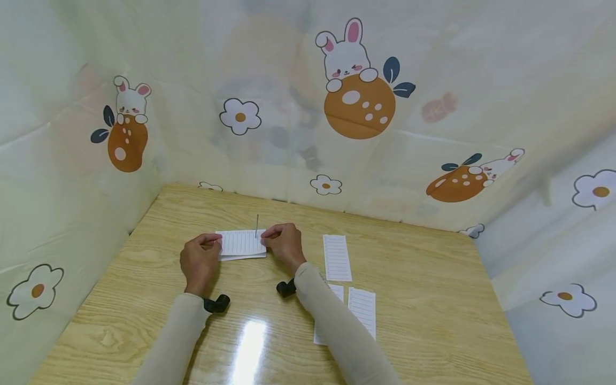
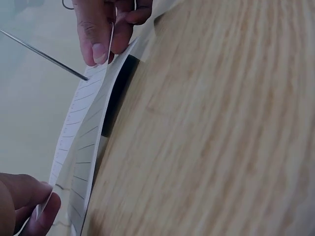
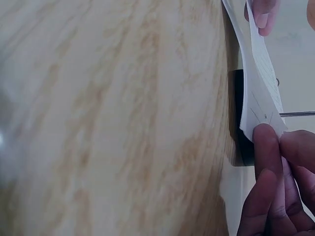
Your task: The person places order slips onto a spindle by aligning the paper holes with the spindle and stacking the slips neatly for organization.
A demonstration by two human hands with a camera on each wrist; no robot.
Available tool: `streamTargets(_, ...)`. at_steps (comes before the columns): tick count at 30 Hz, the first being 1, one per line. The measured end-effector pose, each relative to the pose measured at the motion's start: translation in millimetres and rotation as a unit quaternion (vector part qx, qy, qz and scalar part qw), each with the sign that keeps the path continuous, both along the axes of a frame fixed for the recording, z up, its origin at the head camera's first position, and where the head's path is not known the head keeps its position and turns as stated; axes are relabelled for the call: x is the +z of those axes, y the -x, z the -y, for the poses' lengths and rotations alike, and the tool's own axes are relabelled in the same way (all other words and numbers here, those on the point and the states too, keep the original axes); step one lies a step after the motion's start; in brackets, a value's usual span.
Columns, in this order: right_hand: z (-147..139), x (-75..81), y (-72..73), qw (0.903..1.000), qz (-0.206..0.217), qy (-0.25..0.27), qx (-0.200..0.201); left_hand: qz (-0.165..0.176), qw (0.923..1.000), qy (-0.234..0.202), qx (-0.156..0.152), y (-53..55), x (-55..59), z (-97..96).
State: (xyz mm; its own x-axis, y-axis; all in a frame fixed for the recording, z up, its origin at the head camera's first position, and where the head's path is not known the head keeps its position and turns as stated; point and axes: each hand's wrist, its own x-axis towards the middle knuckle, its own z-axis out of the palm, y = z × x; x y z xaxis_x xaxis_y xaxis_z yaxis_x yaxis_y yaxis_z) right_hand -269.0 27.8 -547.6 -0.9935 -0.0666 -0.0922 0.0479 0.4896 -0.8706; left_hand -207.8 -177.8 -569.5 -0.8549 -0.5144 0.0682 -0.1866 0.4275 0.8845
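A thin metal spike [image 1: 257, 225] stands upright on a dark base [image 2: 119, 91], largely hidden beneath paper. At the spike, a white lined paper slip [image 1: 238, 243] lies crosswise, with the rod rising from its face near the right end. My left hand [image 1: 199, 262] pinches the slip's left end between thumb and fingers. With thumb and forefinger, my right hand [image 1: 285, 247] pinches the right end, close beside the rod. Another paper [image 1: 243, 258] lies under the held slip, its front edge showing. The held slip bows upward away from it in the left wrist view.
Right of my hands, a lined slip [image 1: 338, 258] lies on the wooden table [image 1: 423, 299]. Nearer are a second slip [image 1: 364, 310] and a third [image 1: 320, 336], partly covered by my right sleeve [image 1: 332, 315]. Patterned curtains [image 1: 284, 64] enclose the table's back and sides.
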Motion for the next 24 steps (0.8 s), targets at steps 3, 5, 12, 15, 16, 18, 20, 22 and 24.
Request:
streamTargets(3, 0.5, 0.0, -0.8, 1.0000, 0.002, -0.002, 0.001, 0.002, 0.9999, 0.014, -0.001, 0.2, -1.5, -0.4)
streamTargets(5, 0.9, 0.2, -1.0, 1.0000, -0.001, -0.006, 0.002, 0.004, 0.9998, 0.020, -0.001, 0.2, -1.9, -0.7)
streamTargets(12, 2.4, -0.9, 0.2, 0.9995, -0.020, -0.025, 0.004, 0.017, 0.9988, 0.045, 0.000, 1.1, -2.1, -3.5)
streamTargets(15, 2.8, -2.0, 1.0, 0.9989, -0.027, -0.039, 0.004, 0.016, 0.9982, 0.058, 0.000, 1.8, -2.7, -4.1)
streamTargets(16, 2.8, -2.2, 1.3, 0.9987, -0.028, -0.043, 0.005, 0.015, 0.9980, 0.061, 0.000, 2.0, -3.0, -3.9)
streamTargets(18, 3.0, -2.5, 1.5, 0.9982, -0.032, -0.051, 0.005, 0.012, 0.9977, 0.067, -0.001, 2.3, -3.5, -3.4)
streamTargets(20, 3.2, -2.1, 1.3, 0.9979, -0.032, -0.056, 0.004, 0.011, 0.9974, 0.072, -0.002, 2.5, -3.7, -3.0)
streamTargets(22, 3.4, -2.2, 1.1, 0.9977, -0.032, -0.060, 0.004, 0.011, 0.9971, 0.076, -0.003, 2.7, -3.8, -2.6)
streamTargets(24, 3.6, -2.2, 0.8, 0.9973, -0.036, -0.064, 0.005, 0.011, 0.9967, 0.080, -0.003, 2.9, -4.0, -2.3)
